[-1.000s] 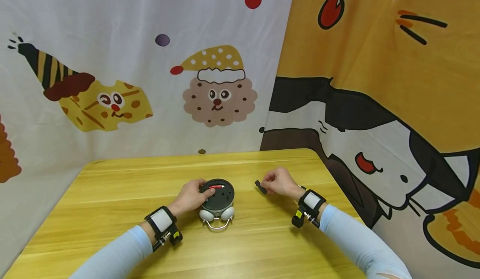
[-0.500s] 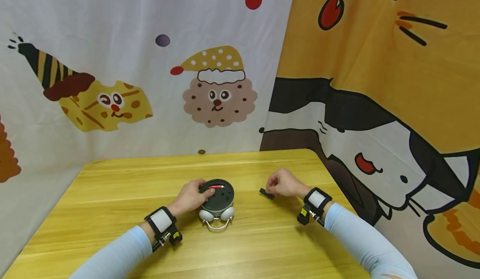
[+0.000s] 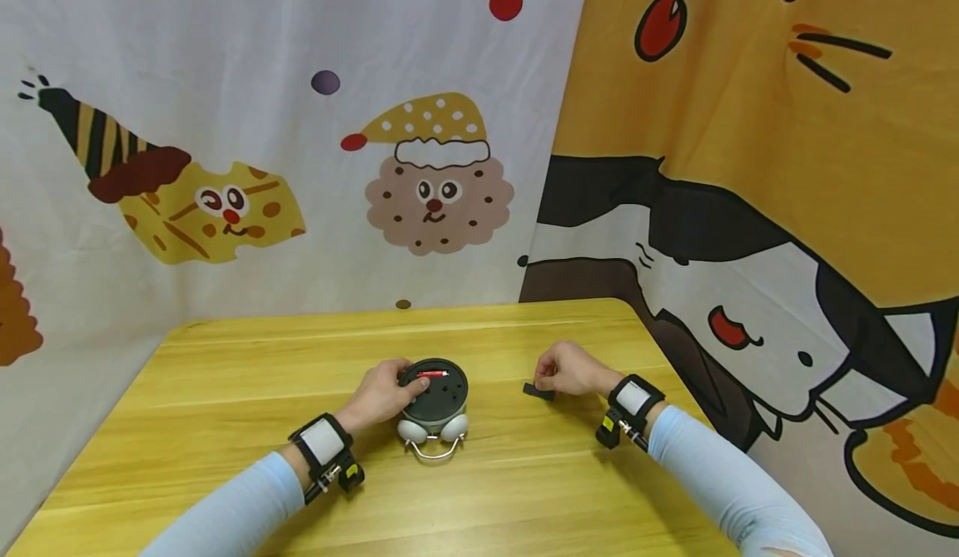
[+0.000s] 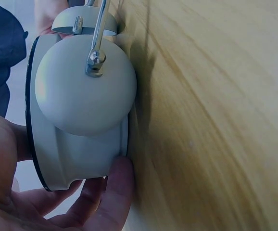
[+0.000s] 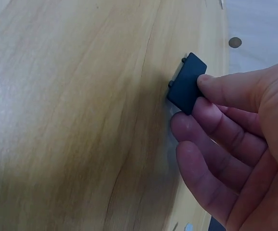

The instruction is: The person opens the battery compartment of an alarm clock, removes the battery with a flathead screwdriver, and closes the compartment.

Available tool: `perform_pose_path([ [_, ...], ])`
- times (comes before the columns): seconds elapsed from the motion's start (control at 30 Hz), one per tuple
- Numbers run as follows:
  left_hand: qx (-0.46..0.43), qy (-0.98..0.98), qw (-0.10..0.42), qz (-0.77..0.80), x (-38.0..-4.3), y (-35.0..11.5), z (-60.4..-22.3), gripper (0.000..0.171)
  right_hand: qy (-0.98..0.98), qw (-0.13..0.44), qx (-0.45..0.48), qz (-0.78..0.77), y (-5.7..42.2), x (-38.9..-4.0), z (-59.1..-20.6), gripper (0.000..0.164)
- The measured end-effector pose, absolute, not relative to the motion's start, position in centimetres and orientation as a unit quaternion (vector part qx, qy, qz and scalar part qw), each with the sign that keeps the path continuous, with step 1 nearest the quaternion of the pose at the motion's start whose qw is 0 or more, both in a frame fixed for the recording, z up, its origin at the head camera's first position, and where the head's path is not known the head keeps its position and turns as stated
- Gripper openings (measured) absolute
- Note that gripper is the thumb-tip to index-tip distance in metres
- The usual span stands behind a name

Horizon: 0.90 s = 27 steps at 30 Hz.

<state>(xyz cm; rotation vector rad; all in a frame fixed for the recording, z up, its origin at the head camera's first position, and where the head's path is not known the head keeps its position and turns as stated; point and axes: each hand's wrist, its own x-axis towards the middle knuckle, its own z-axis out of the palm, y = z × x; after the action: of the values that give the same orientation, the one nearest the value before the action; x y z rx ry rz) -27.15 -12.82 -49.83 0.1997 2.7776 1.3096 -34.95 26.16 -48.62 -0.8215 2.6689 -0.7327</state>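
Observation:
A white twin-bell alarm clock point(image 3: 433, 403) lies face down on the table, its black back up and its bells and handle towards me. A red battery point(image 3: 432, 373) shows in the back's slot. My left hand point(image 3: 380, 390) grips the clock's left side, thumb on the back and fingers round the casing, as the left wrist view shows at the casing point(image 4: 76, 154). To the right, my right hand point(image 3: 573, 369) pinches a small black battery cover point(image 5: 188, 83) by one end between thumb and index finger. Two little tabs stick out along the cover's edge.
The yellow wood-grain table point(image 3: 247, 424) has a rounded far edge. Behind it hangs a white cloth point(image 3: 247, 57) with cartoon prints, and an orange and black printed cloth point(image 3: 719, 124) hangs at the right.
My right hand has shifted slightly right with the battery cover, which has turned from steeply slanted to nearly level across the view. My left hand and the clock have stayed in place.

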Motion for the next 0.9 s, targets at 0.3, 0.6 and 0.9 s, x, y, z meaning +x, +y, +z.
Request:
perform_pose_path([
  [0.3,0.060,0.905,0.035,0.421,-26.9,-12.7,-49.5,0.036,0.930,0.111,-0.282,-0.208,26.0,-35.2,-48.7,0.010],
  [0.6,0.082,0.902,0.025,0.423,-27.4,-13.2,-50.4,0.041,0.930,0.127,-0.281,-0.199,25.9,-35.5,-48.7,0.010],
  [0.9,0.099,0.897,0.021,0.431,-27.5,-13.5,-50.6,0.045,0.926,0.139,-0.290,-0.199,26.0,-35.3,-48.5,0.012],
])
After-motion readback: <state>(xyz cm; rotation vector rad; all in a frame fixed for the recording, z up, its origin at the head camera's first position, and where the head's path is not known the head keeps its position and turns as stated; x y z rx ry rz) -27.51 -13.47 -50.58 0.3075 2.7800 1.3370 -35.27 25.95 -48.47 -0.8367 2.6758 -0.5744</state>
